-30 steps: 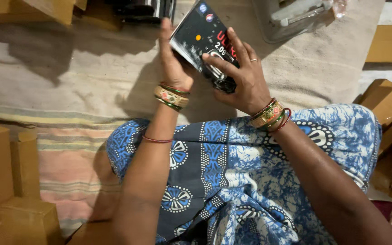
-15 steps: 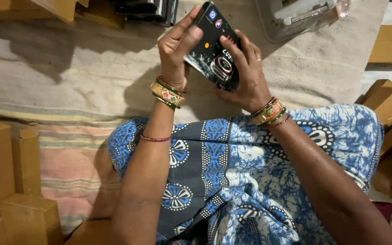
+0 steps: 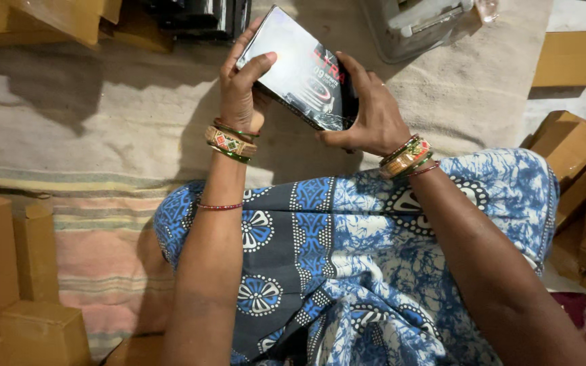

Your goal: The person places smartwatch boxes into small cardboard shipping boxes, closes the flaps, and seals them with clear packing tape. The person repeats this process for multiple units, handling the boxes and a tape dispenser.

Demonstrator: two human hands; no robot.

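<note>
A pale cloth (image 3: 103, 122) covers the floor, a striped mat (image 3: 96, 237) lying along its near edge, with brown cardboard boxes (image 3: 8, 271) stacked at the left and more boxes (image 3: 578, 176) at the right. Above the blue patterned lap (image 3: 347, 271), a glossy black flat box (image 3: 300, 68) with a printed picture sits tilted. The left hand (image 3: 242, 88) has closed round its left end and the right hand (image 3: 367, 115) round its lower right corner.

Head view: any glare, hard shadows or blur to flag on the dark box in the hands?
Head view: sharp overall, no motion blur. The glossy dark box catches pale glare across its upper left face. The left hand and right hand holding it cast hard dark shadows onto the beige cloth. Light falls from above; the brown cartons sit dimmer at the frame edges.
</note>
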